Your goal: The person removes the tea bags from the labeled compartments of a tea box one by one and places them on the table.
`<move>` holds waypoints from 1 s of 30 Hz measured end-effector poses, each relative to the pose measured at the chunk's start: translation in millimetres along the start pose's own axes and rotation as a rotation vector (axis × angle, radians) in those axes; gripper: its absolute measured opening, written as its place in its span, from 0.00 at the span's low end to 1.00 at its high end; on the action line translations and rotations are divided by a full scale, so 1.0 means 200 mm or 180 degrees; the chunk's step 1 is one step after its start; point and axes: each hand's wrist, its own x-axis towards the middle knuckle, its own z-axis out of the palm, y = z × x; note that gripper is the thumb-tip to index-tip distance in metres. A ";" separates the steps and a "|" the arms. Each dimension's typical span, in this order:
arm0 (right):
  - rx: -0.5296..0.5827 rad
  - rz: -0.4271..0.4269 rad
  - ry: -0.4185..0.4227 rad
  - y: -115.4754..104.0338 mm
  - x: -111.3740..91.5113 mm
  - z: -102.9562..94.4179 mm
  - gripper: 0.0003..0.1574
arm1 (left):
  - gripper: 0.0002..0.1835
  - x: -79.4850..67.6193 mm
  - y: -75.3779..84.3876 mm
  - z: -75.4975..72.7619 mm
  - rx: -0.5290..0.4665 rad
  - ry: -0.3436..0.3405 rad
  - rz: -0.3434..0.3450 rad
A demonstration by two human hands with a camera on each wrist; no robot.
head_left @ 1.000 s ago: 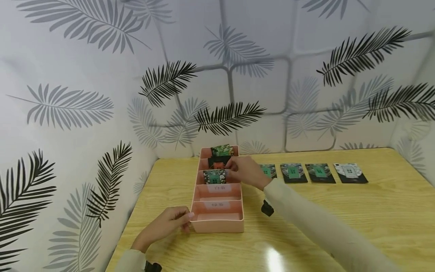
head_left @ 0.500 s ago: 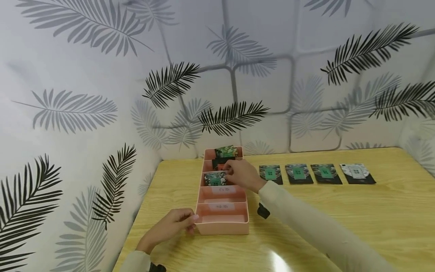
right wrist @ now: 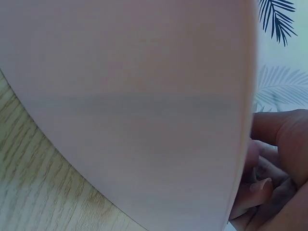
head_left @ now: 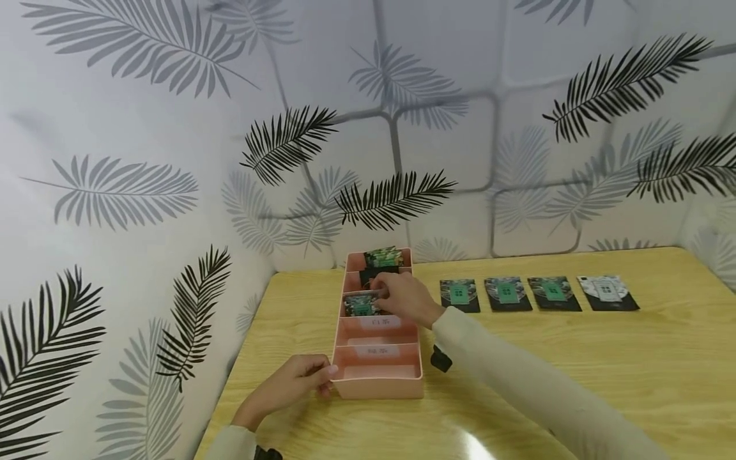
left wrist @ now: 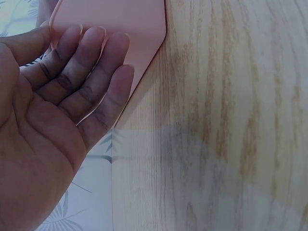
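Note:
A long pink divided box (head_left: pixel 376 388) stands on the table, its compartments in a row from front to back. At the third compartment from the front, my right hand (head_left: pixel 407 299) pinches the right side of a dark tea sachet (head_left: pixel 358 305) with a green label. That hand's fingers (right wrist: pixel 255 192) reach over the box's side wall in the right wrist view, where the wall hides the sachet. My left hand (head_left: pixel 293 383) holds the box's front left corner, thumb at the rim and fingers (left wrist: pixel 120 86) against the outer wall.
Several tea sachets (head_left: pixel 508 294) lie in a row right of the box, one with a white label (head_left: pixel 608 292). Green sachets (head_left: pixel 384 257) fill the rearmost compartment, and a black one (head_left: pixel 368 276) stands before them. The two front compartments carry paper labels (head_left: pixel 377 351). A leaf-patterned curtain hangs behind.
My right hand has drawn slightly forward and down, and the sachet sits lower in the third compartment. The left hand keeps its hold on the corner; the view has shifted slightly.

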 end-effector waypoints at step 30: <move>0.0067 -0.0422 0.0544 0.09 -0.05 -0.16 0.08 | 0.19 -0.01 0.01 0.00 0.0047 0.0064 0.0016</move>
